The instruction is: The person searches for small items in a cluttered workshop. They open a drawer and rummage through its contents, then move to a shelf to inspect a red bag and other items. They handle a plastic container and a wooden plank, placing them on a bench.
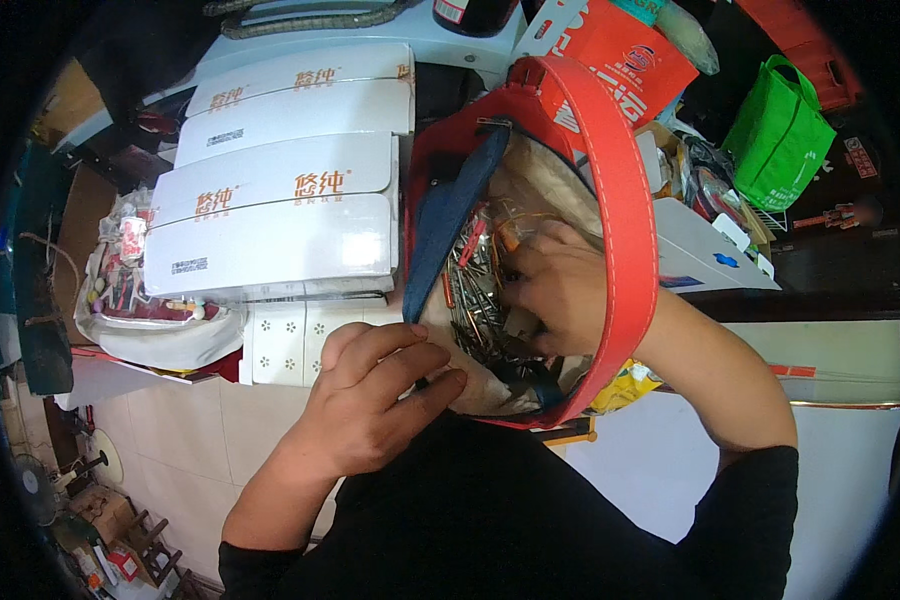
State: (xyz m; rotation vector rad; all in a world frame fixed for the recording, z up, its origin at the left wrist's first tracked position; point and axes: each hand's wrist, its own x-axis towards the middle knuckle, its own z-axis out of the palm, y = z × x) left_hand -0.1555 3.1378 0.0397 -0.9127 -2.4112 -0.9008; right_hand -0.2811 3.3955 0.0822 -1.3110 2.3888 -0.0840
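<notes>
A red tool bag (622, 200) with a stitched handle strap stands unzipped in front of me. Its dark blue flap (455, 215) leans to the left. Inside, on the beige lining (545, 175), lies a jumble of thin metal drill bits or similar rods (473, 300), with a red-handled piece among them. My right hand (560, 290) reaches down into the bag, fingers bent and closed; their tips and whatever they grip are hidden among the contents. My left hand (375, 390) has its fingers curled over the bag's near left rim.
Two stacked white cartons (280, 225) stand left of the bag, with a white pouch of small items (160, 335) beyond them. A red paper bag (630, 60) is behind. At the far right sit a green bag (780, 135) and an open box of odds and ends (705, 180).
</notes>
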